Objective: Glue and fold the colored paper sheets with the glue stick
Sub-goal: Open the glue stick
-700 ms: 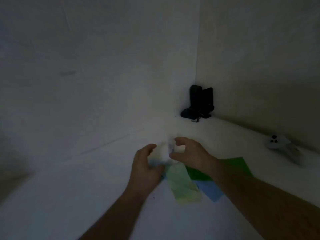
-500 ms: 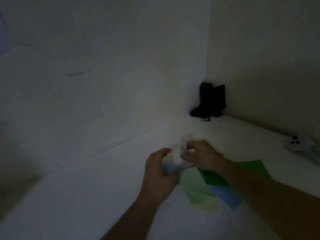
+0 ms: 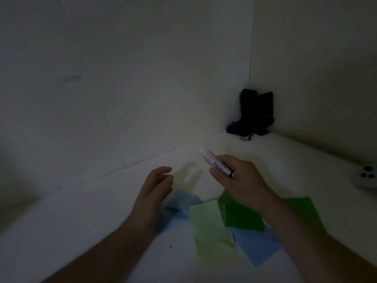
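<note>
- The right hand (image 3: pixel 242 180) grasps the glue stick (image 3: pixel 214 161), fingers curled round its lower half, in the air above the table (image 3: pixel 81 221). The free end of the stick points up toward 11 o'clock.
- Whether a cap sits on that pale tip is too blurred to tell.
- The left hand (image 3: pixel 155 190) hovers at about 9 o'clock from the right hand, apart from the stick. Its fingers are loosely bent and it holds nothing that shows, though motion blur softens the fingertips.
- The paper sheets lie on the table below and between the two wrists: a light green sheet (image 3: pixel 208 223) on top in the middle, a dark green sheet (image 3: pixel 244 217) at its 3 o'clock under the right wrist, and blue sheets (image 3: pixel 257 246) showing at 5 o'clock and beside the left hand. The sheets overlap one another.
- Step in hand, as I judge it: readying the glue stick; no glue looks to be on any sheet yet, and no sheet looks freshly folded.
- The next move would call for turning the tip down toward 6 o'clock onto the top sheet, with the left hand pressing that sheet flat so it does not slide.
- A black object (image 3: pixel 253 113) stands in the corner at 1 o'clock, and a white controller (image 3: pixel 365 176) lies at the far right edge.
</note>
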Action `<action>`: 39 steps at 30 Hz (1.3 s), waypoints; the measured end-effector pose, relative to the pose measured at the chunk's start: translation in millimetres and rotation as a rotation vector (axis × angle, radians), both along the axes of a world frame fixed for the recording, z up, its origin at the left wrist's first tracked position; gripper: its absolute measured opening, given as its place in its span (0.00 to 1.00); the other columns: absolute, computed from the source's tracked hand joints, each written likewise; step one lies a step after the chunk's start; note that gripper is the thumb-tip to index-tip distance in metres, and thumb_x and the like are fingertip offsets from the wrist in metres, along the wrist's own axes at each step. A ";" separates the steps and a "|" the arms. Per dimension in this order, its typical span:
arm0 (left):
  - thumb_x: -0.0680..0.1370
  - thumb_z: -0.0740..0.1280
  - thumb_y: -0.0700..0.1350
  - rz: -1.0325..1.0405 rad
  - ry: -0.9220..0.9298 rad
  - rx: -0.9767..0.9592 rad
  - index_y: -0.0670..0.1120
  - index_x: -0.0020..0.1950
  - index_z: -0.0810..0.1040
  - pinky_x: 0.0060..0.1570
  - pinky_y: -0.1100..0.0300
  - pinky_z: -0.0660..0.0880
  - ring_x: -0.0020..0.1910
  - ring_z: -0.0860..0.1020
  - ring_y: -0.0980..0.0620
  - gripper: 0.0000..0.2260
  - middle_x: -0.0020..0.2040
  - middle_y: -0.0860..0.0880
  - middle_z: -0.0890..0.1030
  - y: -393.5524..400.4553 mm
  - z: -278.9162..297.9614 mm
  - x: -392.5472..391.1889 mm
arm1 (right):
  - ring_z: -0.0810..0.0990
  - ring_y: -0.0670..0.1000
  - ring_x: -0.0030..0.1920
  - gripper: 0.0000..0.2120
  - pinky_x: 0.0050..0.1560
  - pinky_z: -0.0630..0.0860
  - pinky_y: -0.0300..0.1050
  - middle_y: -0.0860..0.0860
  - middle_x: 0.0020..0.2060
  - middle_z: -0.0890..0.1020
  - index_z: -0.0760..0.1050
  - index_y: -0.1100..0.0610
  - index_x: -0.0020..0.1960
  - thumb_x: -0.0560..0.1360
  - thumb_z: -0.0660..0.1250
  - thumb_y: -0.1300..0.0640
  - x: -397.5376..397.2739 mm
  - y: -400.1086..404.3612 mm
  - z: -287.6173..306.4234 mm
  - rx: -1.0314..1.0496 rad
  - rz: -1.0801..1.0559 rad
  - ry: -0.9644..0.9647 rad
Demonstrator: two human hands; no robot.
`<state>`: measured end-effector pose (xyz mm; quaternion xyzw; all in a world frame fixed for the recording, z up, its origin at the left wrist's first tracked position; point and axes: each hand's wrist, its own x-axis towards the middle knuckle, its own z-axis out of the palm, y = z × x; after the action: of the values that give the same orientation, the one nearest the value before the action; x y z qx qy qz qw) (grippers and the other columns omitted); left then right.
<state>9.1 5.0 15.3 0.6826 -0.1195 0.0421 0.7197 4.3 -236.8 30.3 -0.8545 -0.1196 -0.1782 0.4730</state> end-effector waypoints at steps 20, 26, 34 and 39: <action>0.82 0.67 0.49 -0.152 -0.225 0.292 0.50 0.56 0.84 0.42 0.64 0.73 0.39 0.75 0.56 0.08 0.41 0.54 0.81 -64.5 67.4 32.8 | 0.74 0.45 0.35 0.12 0.38 0.71 0.45 0.46 0.33 0.77 0.78 0.47 0.47 0.83 0.62 0.43 -9.3 -0.8 12.4 0.331 0.234 0.131; 0.79 0.69 0.55 -0.184 -0.174 0.293 0.49 0.57 0.83 0.50 0.59 0.74 0.45 0.78 0.56 0.13 0.47 0.54 0.83 -68.7 63.9 37.5 | 0.74 0.45 0.34 0.28 0.37 0.72 0.47 0.48 0.33 0.76 0.78 0.50 0.50 0.75 0.56 0.27 -6.6 -1.9 13.9 0.292 0.181 0.149; 0.77 0.69 0.53 -0.117 -0.039 0.029 0.52 0.54 0.87 0.64 0.47 0.73 0.53 0.80 0.51 0.10 0.50 0.50 0.86 -57.8 37.4 46.7 | 0.76 0.44 0.33 0.18 0.30 0.65 0.36 0.45 0.32 0.77 0.73 0.45 0.50 0.80 0.53 0.34 -5.1 16.7 11.6 -0.095 -0.031 -0.033; 0.78 0.67 0.49 -0.154 -0.045 -0.048 0.43 0.60 0.82 0.72 0.35 0.69 0.57 0.80 0.44 0.15 0.51 0.46 0.85 -49.9 27.6 58.6 | 0.74 0.44 0.34 0.17 0.33 0.65 0.43 0.44 0.34 0.75 0.72 0.47 0.50 0.81 0.52 0.36 1.3 25.3 10.2 -0.232 -0.098 -0.105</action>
<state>67.7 -44.9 42.9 0.6530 -0.1868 0.0051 0.7339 5.5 -211.5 40.4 -0.8977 -0.1219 -0.2309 0.3549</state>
